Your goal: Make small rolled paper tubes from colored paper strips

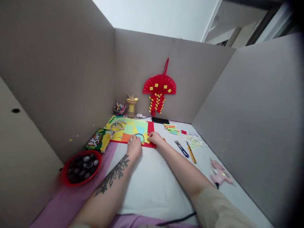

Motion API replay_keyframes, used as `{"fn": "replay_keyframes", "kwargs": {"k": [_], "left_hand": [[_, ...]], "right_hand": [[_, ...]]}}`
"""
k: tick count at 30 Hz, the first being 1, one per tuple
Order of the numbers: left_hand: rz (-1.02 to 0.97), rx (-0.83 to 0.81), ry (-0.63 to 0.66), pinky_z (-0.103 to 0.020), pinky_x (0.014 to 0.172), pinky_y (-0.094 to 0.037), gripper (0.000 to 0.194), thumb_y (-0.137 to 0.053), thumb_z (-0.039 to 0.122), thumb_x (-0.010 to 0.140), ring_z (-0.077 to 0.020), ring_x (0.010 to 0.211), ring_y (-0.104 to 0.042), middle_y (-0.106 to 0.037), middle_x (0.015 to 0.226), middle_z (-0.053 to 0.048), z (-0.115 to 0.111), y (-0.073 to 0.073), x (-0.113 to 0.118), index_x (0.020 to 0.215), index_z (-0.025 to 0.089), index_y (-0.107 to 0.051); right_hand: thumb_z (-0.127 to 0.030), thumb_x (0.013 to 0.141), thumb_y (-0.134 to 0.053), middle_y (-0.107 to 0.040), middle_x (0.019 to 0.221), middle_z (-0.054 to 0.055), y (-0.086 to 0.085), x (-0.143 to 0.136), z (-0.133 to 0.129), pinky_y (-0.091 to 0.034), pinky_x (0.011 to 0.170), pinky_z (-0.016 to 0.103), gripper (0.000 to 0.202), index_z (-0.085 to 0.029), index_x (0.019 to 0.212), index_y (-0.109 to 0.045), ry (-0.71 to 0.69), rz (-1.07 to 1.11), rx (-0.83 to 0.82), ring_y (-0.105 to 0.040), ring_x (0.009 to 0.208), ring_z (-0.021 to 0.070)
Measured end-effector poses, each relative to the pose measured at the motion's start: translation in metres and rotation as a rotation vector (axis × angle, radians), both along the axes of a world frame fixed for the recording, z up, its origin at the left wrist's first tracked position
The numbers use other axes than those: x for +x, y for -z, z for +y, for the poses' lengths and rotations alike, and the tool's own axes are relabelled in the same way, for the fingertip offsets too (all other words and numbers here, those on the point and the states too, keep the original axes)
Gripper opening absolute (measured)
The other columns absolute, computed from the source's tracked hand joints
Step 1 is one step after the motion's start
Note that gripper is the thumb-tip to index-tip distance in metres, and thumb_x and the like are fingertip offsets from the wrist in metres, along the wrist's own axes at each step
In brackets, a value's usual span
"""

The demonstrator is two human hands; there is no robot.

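My left hand has its fingers curled down at the near edge of a stack of coloured paper. They close on the left side of a thin ring-shaped roll of tape. Just right of it, my right hand pinches at a small yellow piece of paper over a red sheet. Its fingertips are small and partly hidden. Two more tape rolls lie on the paper at the left. An orange sheet lies beside my left fingers.
Right of my hands lie blue thread snips, a yellow craft knife, small paper rolls, paper scraps and a pink glue gun. A red bowl of dark fruit and a green snack bag stand left. A red paper ornament hangs behind.
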State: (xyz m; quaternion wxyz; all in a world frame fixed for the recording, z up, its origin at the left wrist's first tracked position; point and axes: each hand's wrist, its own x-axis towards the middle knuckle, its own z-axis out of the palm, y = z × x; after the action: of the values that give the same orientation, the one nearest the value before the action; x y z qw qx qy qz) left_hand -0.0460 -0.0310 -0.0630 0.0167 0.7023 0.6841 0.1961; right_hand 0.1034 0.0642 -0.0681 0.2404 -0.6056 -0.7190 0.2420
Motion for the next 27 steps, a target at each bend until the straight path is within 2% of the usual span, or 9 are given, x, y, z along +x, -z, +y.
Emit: {"fn": "replay_keyframes", "kwargs": {"k": [5, 13, 15, 17, 20, 22, 24, 27], "left_hand": [[0.011, 0.051, -0.088, -0.041, 0.09, -0.036, 0.028, -0.035, 0.02, 0.09, -0.0304, 0.113, -0.042, -0.053, 0.109, -0.018, 0.0, -0.008, -0.002, 0.104, 0.01, -0.057], [-0.018, 0.016, -0.126, -0.041, 0.085, -0.038, 0.025, -0.044, 0.023, 0.086, -0.0321, 0.109, -0.045, -0.055, 0.106, -0.018, 0.005, -0.001, -0.01, 0.101, 0.01, -0.058], [-0.078, 0.042, -0.108, -0.041, 0.087, -0.038, 0.023, -0.048, 0.023, 0.084, -0.0318, 0.11, -0.045, -0.055, 0.108, -0.018, 0.005, -0.002, -0.009, 0.1, 0.012, -0.059], [-0.182, 0.108, -0.03, -0.04, 0.091, -0.037, 0.026, -0.052, 0.025, 0.081, -0.03, 0.111, -0.046, -0.055, 0.11, -0.016, 0.004, -0.004, -0.007, 0.104, 0.014, -0.059], [-0.422, 0.153, 0.201, -0.034, 0.089, -0.04, 0.036, -0.056, 0.03, 0.078, -0.0239, 0.103, -0.052, -0.059, 0.111, -0.011, 0.003, -0.008, 0.0, 0.112, 0.018, -0.056], [-0.538, 0.08, 0.311, -0.029, 0.079, -0.043, 0.028, -0.053, 0.031, 0.079, -0.0205, 0.09, -0.058, -0.065, 0.099, -0.007, 0.003, -0.009, 0.004, 0.104, 0.019, -0.061], [-0.575, 0.031, 0.307, -0.028, 0.073, -0.043, 0.02, -0.051, 0.029, 0.079, -0.019, 0.08, -0.06, -0.067, 0.085, -0.004, 0.004, -0.009, 0.005, 0.089, 0.02, -0.065], [-0.61, 0.075, 0.174, -0.028, 0.072, -0.043, 0.019, -0.05, 0.027, 0.076, -0.0194, 0.08, -0.059, -0.068, 0.084, -0.004, 0.009, -0.007, 0.001, 0.084, 0.018, -0.065]], "right_hand": [[-0.027, 0.075, -0.05, -0.06, 0.064, 0.003, -0.012, 0.016, 0.0, -0.035, 0.058, 0.025, 0.017, -0.02, 0.061, -0.057, 0.074, 0.091, 0.145, -0.051, 0.063, 0.0163], [-0.02, 0.08, -0.04, -0.064, 0.082, 0.005, -0.037, 0.044, -0.011, -0.038, 0.07, 0.028, 0.02, -0.02, 0.082, -0.06, 0.157, 0.067, 0.458, -0.055, 0.078, 0.0192], [-0.017, 0.078, -0.041, -0.065, 0.083, 0.005, -0.038, 0.047, -0.017, -0.039, 0.073, 0.028, 0.02, -0.019, 0.079, -0.061, 0.127, 0.071, 0.442, -0.055, 0.08, 0.0193], [-0.015, 0.076, -0.043, -0.066, 0.083, 0.005, -0.036, 0.044, -0.027, -0.04, 0.074, 0.028, 0.02, -0.019, 0.08, -0.063, 0.042, 0.089, 0.396, -0.056, 0.08, 0.0188], [-0.017, 0.076, -0.046, -0.067, 0.088, 0.004, -0.029, 0.035, -0.052, -0.041, 0.076, 0.027, 0.021, -0.02, 0.087, -0.064, -0.184, 0.134, 0.34, -0.057, 0.081, 0.0173], [-0.017, 0.077, -0.047, -0.067, 0.089, 0.003, -0.025, 0.032, -0.067, -0.042, 0.077, 0.027, 0.021, -0.021, 0.086, -0.065, -0.289, 0.159, 0.297, -0.058, 0.081, 0.0166], [-0.017, 0.076, -0.048, -0.067, 0.086, 0.003, -0.023, 0.035, -0.076, -0.043, 0.078, 0.028, 0.019, -0.021, 0.083, -0.065, -0.245, 0.23, 0.249, -0.058, 0.08, 0.0163], [-0.017, 0.074, -0.05, -0.066, 0.079, 0.003, -0.021, 0.049, -0.085, -0.046, 0.075, 0.03, 0.014, -0.019, 0.081, -0.061, 0.017, 0.521, 0.064, -0.06, 0.073, 0.0152]]}}
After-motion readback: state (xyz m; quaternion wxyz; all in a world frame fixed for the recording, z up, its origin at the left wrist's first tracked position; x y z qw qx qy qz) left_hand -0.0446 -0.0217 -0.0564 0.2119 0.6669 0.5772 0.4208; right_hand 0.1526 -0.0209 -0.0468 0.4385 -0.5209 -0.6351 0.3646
